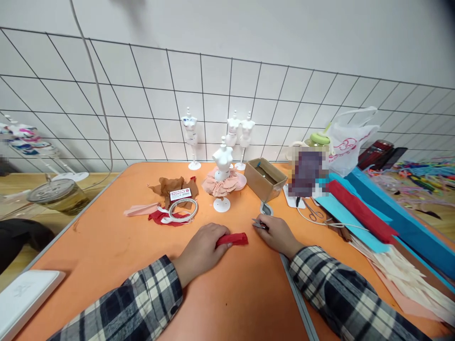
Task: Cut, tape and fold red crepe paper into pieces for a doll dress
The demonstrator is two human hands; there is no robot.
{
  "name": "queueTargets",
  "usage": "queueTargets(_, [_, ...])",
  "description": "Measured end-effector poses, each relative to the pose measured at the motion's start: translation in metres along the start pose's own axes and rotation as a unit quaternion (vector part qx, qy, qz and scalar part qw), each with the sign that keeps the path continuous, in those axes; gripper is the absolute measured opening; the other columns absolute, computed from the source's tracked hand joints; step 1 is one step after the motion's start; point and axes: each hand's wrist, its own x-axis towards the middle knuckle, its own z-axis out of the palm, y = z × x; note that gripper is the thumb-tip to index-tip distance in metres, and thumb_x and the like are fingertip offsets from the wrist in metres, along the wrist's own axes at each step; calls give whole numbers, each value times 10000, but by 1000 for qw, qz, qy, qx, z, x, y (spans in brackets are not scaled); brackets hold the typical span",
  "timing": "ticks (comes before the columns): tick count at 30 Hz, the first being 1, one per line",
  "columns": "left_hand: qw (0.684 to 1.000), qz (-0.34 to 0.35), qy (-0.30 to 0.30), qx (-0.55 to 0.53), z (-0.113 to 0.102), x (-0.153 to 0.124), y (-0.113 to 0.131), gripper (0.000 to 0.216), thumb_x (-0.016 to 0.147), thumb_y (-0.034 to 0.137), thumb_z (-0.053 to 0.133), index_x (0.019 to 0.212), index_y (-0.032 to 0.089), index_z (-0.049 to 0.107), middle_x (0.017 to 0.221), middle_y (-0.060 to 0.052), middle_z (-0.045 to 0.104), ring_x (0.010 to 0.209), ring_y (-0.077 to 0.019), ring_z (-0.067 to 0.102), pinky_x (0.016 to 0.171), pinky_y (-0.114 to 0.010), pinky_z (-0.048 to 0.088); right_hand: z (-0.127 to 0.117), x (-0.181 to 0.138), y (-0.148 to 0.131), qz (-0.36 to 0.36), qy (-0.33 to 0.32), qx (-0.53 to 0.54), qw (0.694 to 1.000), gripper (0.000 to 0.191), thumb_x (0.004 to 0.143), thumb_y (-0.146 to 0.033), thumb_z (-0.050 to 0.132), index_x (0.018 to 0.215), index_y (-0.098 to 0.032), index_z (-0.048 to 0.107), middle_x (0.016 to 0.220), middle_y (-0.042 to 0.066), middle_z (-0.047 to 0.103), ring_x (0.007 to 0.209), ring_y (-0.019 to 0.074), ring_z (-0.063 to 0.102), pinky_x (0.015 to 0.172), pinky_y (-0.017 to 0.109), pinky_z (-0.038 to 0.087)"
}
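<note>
My left hand [205,248] is closed on a folded red crepe paper strip [237,238] at the middle of the orange table, the strip's end sticking out past my fingers to the right. A short way to the right, my right hand [279,232] is wrapped round a pair of small scissors [261,224]. Their blades point left, apart from the red strip. Behind the hands stands a white mini mannequin [223,161] wearing a ruffled peach skirt [219,183]. Left of it, a roll of tape [183,210] lies on red and brown scraps [167,189].
An open cardboard box [265,182] sits behind my right hand. Several mannequins [190,137] line the wall. On the right lie blue sheets [355,222], a red roll [360,210], cream strips [408,270] and other scissors [314,214]. A metal ruler [298,298] runs beneath my right wrist.
</note>
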Motion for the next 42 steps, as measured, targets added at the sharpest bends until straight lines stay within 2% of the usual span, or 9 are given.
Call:
queueTargets(6, [1000,-14,-14,-20,-2,2,1,169,924,253,481,979,215,636,949,-34,696,894,-207,617,807,-326,446,6,-3,4,16,-7,23,1000,210,941,-360,455,802,-211,509,713,-14,587,652,143,532,570,236,257])
queueTargets(12, [999,14,35,-39,6,0,-7,287,882,117,406,1111,199,559,1077,-68,661,987,-212,604,907,-368,446,6,-1,3,26,-32,13,999,203,932,-344,470,777,-214,496,705,-16,591,642,139,528,558,238,233])
queueTargets(19, [996,69,48,-27,3,2,-3,432,601,-16,444,961,210,519,905,-27,600,864,-205,523,843,-367,416,1,4,2,41,-55,11,998,230,933,-341,451,748,-207,476,680,-12,572,627,137,516,559,236,233])
queueTargets(25, [995,92,29,-2,4,2,-1,333,577,-17,478,817,214,472,789,5,546,769,-180,488,897,-404,369,0,5,4,42,-61,9,997,229,924,-345,455,741,-208,471,669,-15,552,617,138,499,556,234,233])
queueTargets(28, [995,91,36,-17,5,3,-1,328,594,-17,493,823,216,460,833,-7,565,798,-187,491,821,-364,396,-1,4,5,38,-63,6,997,244,924,-358,457,733,-207,462,664,-14,547,609,136,490,549,234,227])
queueTargets(33, [994,87,36,-58,7,3,3,306,675,5,508,884,223,454,914,3,628,834,-171,560,971,-420,371,-3,3,5,22,-59,-1,998,239,928,-365,459,748,-208,472,684,-9,561,617,135,491,549,236,228])
queueTargets(35, [995,69,38,-55,9,1,2,319,694,19,513,932,228,477,884,6,623,807,-172,562,951,-418,392,-2,4,5,20,-58,-7,998,231,927,-362,462,755,-208,476,689,-9,566,618,135,492,549,238,227])
queueTargets(38, [995,65,49,-56,11,-2,0,429,695,29,529,1069,235,492,1011,-40,611,927,-205,554,854,-368,441,-1,4,5,23,-56,-11,998,224,925,-354,466,755,-208,476,689,-12,565,621,134,495,552,237,229])
queueTargets(42, [993,78,71,-45,12,-2,-1,517,675,14,526,1141,233,481,1072,-61,590,990,-224,531,875,-379,430,-1,4,5,28,-51,-7,998,220,916,-349,479,747,-208,478,687,-16,563,628,132,500,553,239,225])
